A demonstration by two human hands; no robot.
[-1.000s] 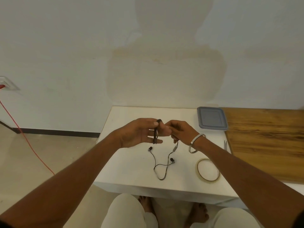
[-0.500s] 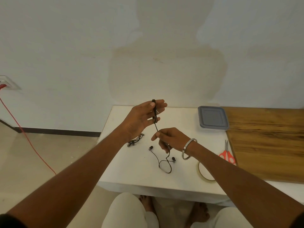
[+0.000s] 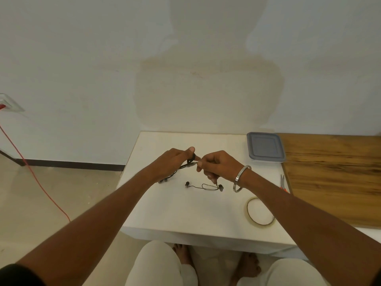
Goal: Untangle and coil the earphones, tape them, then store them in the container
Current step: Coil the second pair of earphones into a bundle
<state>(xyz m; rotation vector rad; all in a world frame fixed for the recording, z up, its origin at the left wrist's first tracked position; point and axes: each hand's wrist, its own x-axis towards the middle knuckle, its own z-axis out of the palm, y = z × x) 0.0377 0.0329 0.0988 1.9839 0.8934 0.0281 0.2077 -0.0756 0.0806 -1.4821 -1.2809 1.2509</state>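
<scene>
Since half a second ago the left hand point(image 3: 175, 162) has dropped from its raised position to meet the right hand point(image 3: 218, 166) above the white table point(image 3: 165, 213). Both pinch the black earphone cable point(image 3: 190, 163) between curled fingers; its earbuds point(image 3: 220, 187) trail onto the table. The lidded grey container point(image 3: 265, 147) sits at the table's far right corner, the tape roll point(image 3: 260, 211) near its front right.

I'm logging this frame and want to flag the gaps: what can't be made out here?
- Head view: the scissors are mostly hidden behind the right forearm.
- How many loops of earphones cable the left hand holds: its fingers cover them, too small.
- What is inside the container: its lid is on.
- Where the cable leaves the right hand: hidden by curled fingers.
- The tape roll's loose end: too small.
</scene>
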